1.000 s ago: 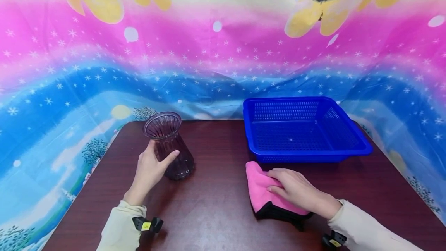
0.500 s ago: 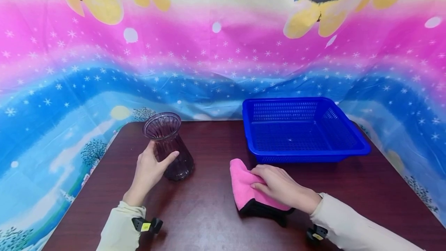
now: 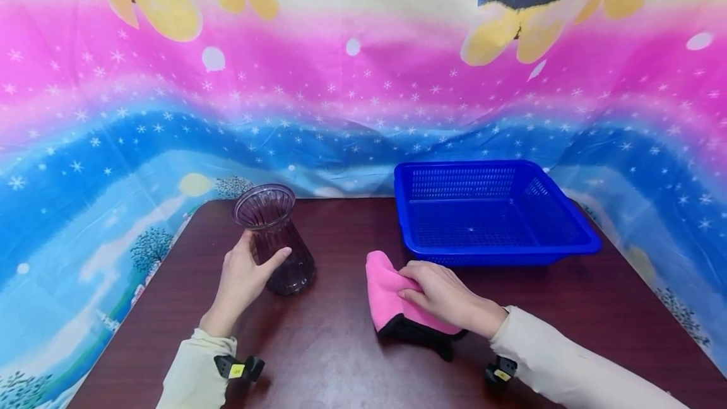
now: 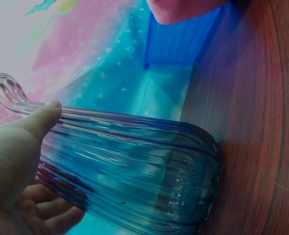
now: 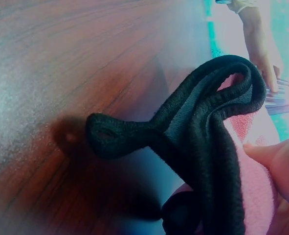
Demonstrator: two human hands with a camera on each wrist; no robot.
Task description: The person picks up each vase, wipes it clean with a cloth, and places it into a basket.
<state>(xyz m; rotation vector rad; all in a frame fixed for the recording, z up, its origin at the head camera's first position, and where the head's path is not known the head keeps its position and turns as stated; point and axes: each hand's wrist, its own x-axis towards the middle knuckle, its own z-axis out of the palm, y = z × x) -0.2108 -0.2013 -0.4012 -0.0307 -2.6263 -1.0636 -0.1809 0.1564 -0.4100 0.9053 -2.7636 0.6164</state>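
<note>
Purple-tinted glass, ribbed: we find the vase (image 3: 275,238) toward the far left corner of the table (image 3: 329,346), flared mouth uppermost. The left hand (image 3: 241,276) grips it below the neck, thumb on the near side, fingers round the other; presumably the narrower waist gives a surer hold. Whether the base touches the wood, we cannot tell.

Pink cloth (image 3: 392,302), black-edged, hangs folded from the right hand (image 3: 440,292), which pinches it between thumb and fingers, likely to keep the layers together. The wrist view shows a dark hem loop (image 5: 105,134) with its shadow set apart on the tabletop, so we judge that part held clear.

Blue plastic basket (image 3: 500,250) sits by the far right corner, just beyond the cloth; off to one side, we suppose, to leave the middle free for both hands.
</note>
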